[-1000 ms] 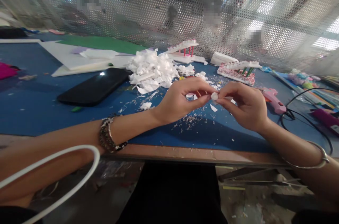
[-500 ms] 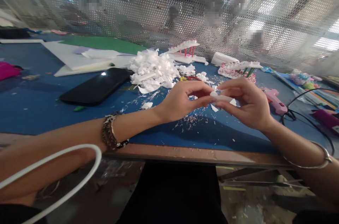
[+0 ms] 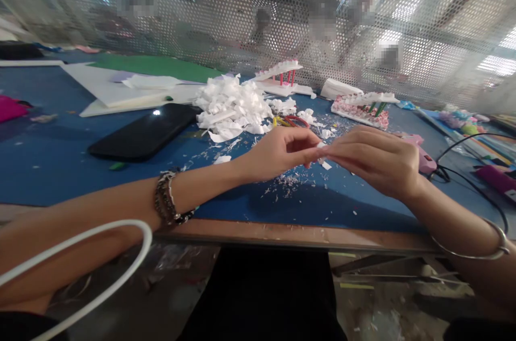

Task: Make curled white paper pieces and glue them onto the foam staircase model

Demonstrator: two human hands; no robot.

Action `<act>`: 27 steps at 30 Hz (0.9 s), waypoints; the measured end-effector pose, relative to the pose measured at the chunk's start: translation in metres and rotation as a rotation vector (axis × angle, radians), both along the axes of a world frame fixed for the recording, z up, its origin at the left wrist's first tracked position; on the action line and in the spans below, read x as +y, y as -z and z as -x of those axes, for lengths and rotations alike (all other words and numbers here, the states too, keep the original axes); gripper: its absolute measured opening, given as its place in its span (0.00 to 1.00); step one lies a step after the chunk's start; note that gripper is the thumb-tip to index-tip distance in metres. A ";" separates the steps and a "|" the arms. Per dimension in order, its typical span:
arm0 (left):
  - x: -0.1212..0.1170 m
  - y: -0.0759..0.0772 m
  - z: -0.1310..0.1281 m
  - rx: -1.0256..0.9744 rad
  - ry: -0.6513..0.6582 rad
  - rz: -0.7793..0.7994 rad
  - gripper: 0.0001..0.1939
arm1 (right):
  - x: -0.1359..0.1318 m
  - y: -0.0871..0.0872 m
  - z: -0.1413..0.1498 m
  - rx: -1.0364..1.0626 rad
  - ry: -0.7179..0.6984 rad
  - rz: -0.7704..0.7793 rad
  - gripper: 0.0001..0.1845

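Note:
Between my two hands is a small white paper-like piece (image 3: 321,145), mostly hidden by the fingers. My left hand (image 3: 278,153) pinches it from the left, thumb and fingertips pressed together. My right hand (image 3: 374,158) meets it from the right, back of the hand turned up and fingers closed at the same spot. White scraps and fine shavings (image 3: 290,184) lie on the blue table top (image 3: 226,196) below and around the hands. A heap of torn white scraps (image 3: 234,107) rises behind my left hand.
A black phone (image 3: 145,134) lies at the left. Behind stand two small white models, one on red posts (image 3: 282,77), one on green posts (image 3: 365,107). A pink glue gun (image 3: 423,158) with a black cable is at the right. Perforated metal sheeting (image 3: 201,13) backs the table.
My right hand has rolled over, its back now facing up and its fingers covering the white piece, which showed more before. My left hand has barely moved.

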State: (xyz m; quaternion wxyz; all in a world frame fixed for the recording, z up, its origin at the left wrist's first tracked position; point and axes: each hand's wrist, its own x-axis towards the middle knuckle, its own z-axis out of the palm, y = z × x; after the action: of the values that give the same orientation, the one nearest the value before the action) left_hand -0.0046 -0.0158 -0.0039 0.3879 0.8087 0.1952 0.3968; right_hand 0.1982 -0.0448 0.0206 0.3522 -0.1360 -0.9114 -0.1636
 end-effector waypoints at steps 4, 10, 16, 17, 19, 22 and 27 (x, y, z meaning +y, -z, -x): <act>0.000 0.000 0.000 0.017 0.011 0.021 0.10 | 0.002 0.001 -0.001 -0.025 0.019 -0.074 0.08; -0.003 0.005 -0.001 -0.043 -0.076 -0.152 0.10 | 0.006 0.004 0.004 0.092 0.054 0.078 0.02; -0.005 0.005 -0.001 -0.057 -0.161 -0.483 0.10 | 0.004 0.008 0.008 0.194 0.097 0.191 0.04; -0.005 0.005 -0.001 -0.057 -0.159 -0.505 0.11 | 0.003 0.008 0.009 0.205 0.098 0.202 0.05; -0.005 0.004 0.000 -0.056 -0.158 -0.511 0.10 | 0.002 0.009 0.010 0.230 0.101 0.223 0.05; -0.005 0.003 0.001 -0.068 -0.153 -0.468 0.09 | 0.001 0.007 0.010 0.263 0.090 0.265 0.04; -0.006 0.000 0.001 -0.070 -0.132 -0.324 0.10 | 0.002 0.004 0.008 0.270 0.045 0.360 0.03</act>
State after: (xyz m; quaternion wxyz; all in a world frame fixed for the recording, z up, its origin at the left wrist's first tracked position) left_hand -0.0056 -0.0220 -0.0041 0.2322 0.8316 0.1678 0.4757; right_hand 0.1898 -0.0429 0.0169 0.4372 -0.2379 -0.8672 0.0136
